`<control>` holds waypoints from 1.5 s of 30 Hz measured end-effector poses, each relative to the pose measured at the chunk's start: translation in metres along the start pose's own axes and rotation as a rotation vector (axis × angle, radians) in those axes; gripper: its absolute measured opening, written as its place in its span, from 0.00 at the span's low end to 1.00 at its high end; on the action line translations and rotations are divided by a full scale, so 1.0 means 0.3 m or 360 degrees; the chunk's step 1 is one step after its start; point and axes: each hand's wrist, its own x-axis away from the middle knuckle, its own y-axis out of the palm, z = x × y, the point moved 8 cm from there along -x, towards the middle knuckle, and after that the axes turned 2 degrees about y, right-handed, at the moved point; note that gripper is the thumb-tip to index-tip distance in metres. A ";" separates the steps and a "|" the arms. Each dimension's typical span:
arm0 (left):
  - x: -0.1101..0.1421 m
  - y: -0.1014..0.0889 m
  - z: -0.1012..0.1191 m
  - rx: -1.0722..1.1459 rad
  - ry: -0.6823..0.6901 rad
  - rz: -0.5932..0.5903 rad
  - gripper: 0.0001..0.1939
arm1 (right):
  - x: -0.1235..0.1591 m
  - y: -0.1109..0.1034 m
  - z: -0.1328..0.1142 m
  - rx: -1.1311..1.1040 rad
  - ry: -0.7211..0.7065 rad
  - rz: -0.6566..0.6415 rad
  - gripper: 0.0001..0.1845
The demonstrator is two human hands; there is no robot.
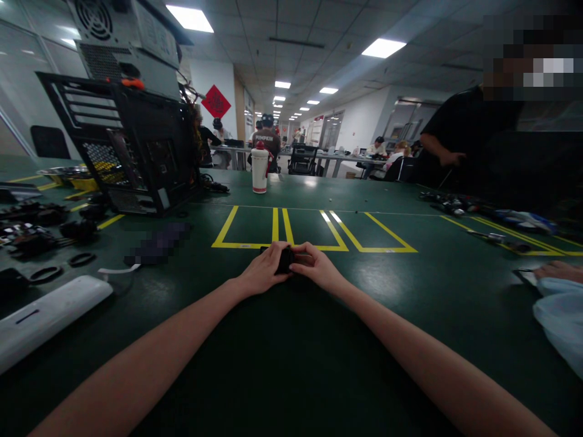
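Nearer me than the white cup, my left hand and right hand pinch a black thing between them (its long way's hidden).

"PUMPKIN" on back of brown shirt; red diamond sign illegible.

Bare forearms angled inward, left hand curled, right hand close beside, fingers bent
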 end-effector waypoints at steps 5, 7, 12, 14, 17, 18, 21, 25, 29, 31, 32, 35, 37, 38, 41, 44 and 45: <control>0.000 -0.007 0.010 0.0030 0.0003 0.0001 0.30 | -0.004 -0.005 0.003 -0.0098 -0.0030 0.0044 0.12; 0.000 -0.007 0.011 0.0023 0.0000 -0.0003 0.30 | -0.007 -0.009 0.010 -0.0100 -0.0018 0.0078 0.11; 0.001 -0.002 0.002 0.0002 -0.0024 -0.0005 0.30 | -0.013 -0.028 0.043 -0.0007 0.0136 0.0160 0.16; 0.001 -0.002 0.000 -0.0004 -0.0019 0.0006 0.31 | -0.012 -0.024 0.047 -0.0019 0.0188 0.0114 0.16; 0.002 0.001 -0.003 -0.0008 -0.0018 -0.0002 0.31 | -0.007 -0.009 0.019 -0.0108 0.0114 0.0007 0.18; 0.002 0.001 -0.004 -0.0009 -0.0021 -0.0007 0.31 | -0.004 -0.005 0.009 -0.0127 0.0082 -0.0017 0.19; 0.002 0.001 -0.005 -0.0009 -0.0021 -0.0010 0.31 | 0.001 0.000 -0.002 -0.0139 0.0058 -0.0013 0.16; 0.002 -0.001 -0.002 -0.0005 -0.0015 0.0002 0.30 | -0.004 -0.009 0.010 -0.0151 0.0064 0.0097 0.12; 0.002 -0.001 -0.001 -0.0003 -0.0021 0.0005 0.30 | -0.012 -0.016 0.033 -0.0106 0.0154 0.0143 0.15; 0.002 -0.003 0.001 0.0001 -0.0018 0.0010 0.30 | -0.012 -0.013 0.036 -0.0093 0.0194 0.0104 0.15; 0.002 -0.004 0.002 0.0002 -0.0016 0.0006 0.30 | -0.011 -0.012 0.034 -0.0094 0.0198 0.0082 0.16; 0.002 -0.004 0.005 -0.0002 -0.0013 -0.0016 0.29 | -0.003 -0.010 0.032 -0.0150 0.0201 0.0047 0.20; 0.001 -0.003 0.004 -0.0016 -0.0020 -0.0019 0.30 | 0.003 -0.008 0.033 -0.0201 0.0203 0.0038 0.21; 0.000 -0.003 0.003 -0.0023 -0.0024 -0.0016 0.30 | 0.004 -0.007 0.034 -0.0226 0.0202 0.0038 0.20; -0.001 0.000 0.000 -0.0029 -0.0024 -0.0006 0.30 | 0.003 -0.006 0.033 -0.0282 0.0174 0.0078 0.15; -0.001 0.001 0.001 -0.0026 -0.0018 0.0000 0.30 | -0.004 -0.012 0.036 -0.0270 0.0154 0.0163 0.13; -0.001 0.001 0.001 -0.0025 -0.0019 -0.0002 0.30 | -0.007 -0.015 0.040 -0.0247 0.0158 0.0191 0.14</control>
